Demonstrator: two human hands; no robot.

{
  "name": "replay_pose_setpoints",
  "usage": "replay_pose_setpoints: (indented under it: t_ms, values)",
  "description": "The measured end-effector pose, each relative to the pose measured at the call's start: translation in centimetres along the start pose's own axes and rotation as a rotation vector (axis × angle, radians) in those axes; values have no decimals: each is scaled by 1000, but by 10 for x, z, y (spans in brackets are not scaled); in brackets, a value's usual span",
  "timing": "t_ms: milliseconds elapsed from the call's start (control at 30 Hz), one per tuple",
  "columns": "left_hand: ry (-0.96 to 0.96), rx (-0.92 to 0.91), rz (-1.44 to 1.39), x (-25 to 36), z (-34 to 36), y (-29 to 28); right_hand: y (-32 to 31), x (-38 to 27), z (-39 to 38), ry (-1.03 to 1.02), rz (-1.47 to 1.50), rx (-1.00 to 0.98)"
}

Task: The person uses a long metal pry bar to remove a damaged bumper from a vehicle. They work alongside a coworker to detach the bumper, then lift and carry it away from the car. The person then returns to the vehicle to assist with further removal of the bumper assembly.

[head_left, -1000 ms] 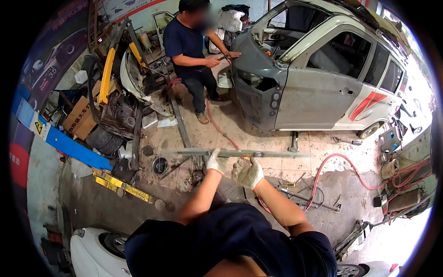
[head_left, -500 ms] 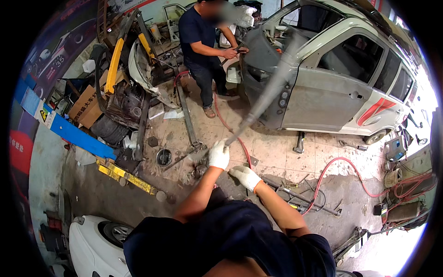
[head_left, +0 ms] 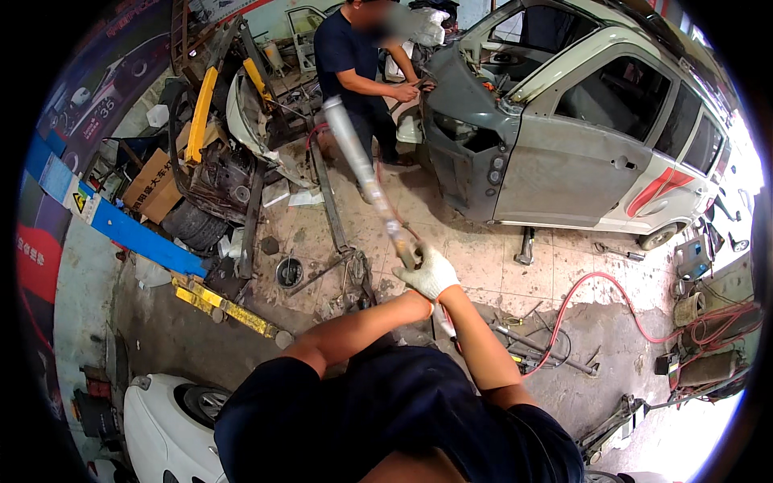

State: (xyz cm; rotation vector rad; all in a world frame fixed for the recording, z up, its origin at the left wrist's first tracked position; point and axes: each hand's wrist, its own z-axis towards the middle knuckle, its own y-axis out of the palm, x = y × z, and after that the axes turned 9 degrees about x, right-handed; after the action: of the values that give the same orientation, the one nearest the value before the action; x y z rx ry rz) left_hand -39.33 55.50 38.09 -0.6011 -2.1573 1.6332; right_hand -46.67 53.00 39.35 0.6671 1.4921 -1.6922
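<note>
Head view, hands: left hand (head_left: 419, 278) and right hand (head_left: 439, 274), both gloved, wrapped tight together around the pipe's lower end.
Pipe (head_left: 362, 173): raised, slanting toward the stripped car (head_left: 564, 137).
Advice: grip firmly, swing clear of the co-worker (head_left: 354, 72).

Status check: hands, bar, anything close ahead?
Both gloved hands clamped together on long metal bar. Bar raised, blurred. Person stands beyond its far end, by stripped car.

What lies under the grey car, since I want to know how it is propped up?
Under the grey car, a short stand sits on the tiled floor beneath the sill. One front wheel shows. The rest underneath is hidden by the body.
</note>
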Motion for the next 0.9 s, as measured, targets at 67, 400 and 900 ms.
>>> replay_pose_setpoints:
  t_ms: [67,400,900]
  values:
    - [24,11,0,6,7,17,8,18,6,210,153,-110]
    - [-45,-160,-93,27,8,59,-20,51,-3,718,1252,388]
    - [209,-598,-3187,-31,-23,57,29,95,-31,1100,1922,-513]
